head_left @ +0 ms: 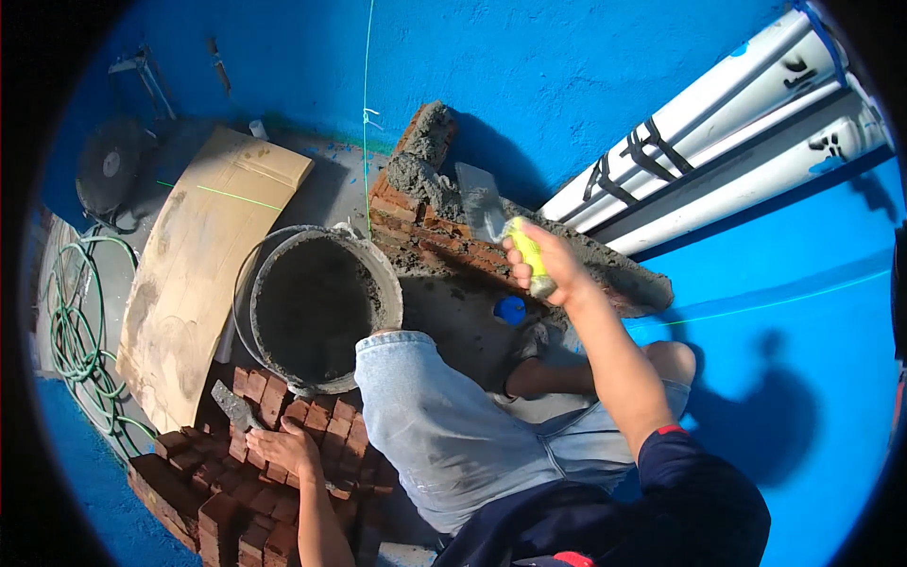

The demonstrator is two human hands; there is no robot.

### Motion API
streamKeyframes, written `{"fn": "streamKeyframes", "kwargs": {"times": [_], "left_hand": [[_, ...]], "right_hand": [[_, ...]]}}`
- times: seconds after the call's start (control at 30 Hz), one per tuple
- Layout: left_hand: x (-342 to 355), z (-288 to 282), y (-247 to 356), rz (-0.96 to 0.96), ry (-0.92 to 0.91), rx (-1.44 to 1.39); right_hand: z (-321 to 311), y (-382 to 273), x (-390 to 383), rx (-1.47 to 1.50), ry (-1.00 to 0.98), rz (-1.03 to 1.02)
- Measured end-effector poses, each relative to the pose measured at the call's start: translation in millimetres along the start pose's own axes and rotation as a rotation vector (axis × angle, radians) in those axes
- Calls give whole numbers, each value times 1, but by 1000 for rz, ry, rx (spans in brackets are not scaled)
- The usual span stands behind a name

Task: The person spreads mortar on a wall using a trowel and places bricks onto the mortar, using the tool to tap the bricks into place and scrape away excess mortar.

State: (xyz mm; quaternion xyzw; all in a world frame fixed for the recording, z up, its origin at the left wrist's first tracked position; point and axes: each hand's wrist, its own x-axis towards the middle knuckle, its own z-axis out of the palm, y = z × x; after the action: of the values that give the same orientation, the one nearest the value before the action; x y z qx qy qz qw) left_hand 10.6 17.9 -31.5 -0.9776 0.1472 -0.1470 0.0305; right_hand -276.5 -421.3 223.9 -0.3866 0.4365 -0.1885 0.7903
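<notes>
While right hand grips trowel, brick pile beneath left hand.

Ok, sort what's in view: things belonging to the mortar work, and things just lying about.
Apparently in use:
- yellow-handled trowel, in the right hand
- mortar bucket
- mortar-topped brickwork
- loose bricks, by the left hand

Seemingly just lying about:
- coiled green hose
- tan sheet, probably cardboard
- white pipes

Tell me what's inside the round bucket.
Dark grey, mortar-like mix lies in the bucket, with clumps stuck to its inner wall. Whatever sits beneath that surface is covered.
</notes>
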Motion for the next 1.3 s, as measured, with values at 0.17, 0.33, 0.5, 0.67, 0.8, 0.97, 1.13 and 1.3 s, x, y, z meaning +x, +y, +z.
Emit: {"fn": "streamKeyframes", "kwargs": {"times": [0.17, 0.33, 0.5, 0.67, 0.8, 0.97, 1.13, 1.3], "left_hand": [[3, 6, -9, 43, 77, 91], [3, -4, 4, 47, 31, 35], [2, -22, 12, -28, -187, 50], [2, -8, 1, -6, -66, 5], [1, -2, -1, -9, -54, -8], [2, -4, 4, -7, -53, -33], [3, 18, -17, -17, 117, -33], [-2, 6, -6, 2, 45, -3]], "right_hand": [[66, -39, 55, -618, 23, 9], [52, -66, 73, -921, 0, 210], [38, -72, 54, -1120, -75, 241], [11, -60, 12, -1063, 94, 222], [-9, -57, -12, -1064, 126, 231], [-31, -49, -37, -940, 172, 217], [-40, -56, -56, -780, 202, 246], [-58, -100, -57, -615, 182, 122]]}}
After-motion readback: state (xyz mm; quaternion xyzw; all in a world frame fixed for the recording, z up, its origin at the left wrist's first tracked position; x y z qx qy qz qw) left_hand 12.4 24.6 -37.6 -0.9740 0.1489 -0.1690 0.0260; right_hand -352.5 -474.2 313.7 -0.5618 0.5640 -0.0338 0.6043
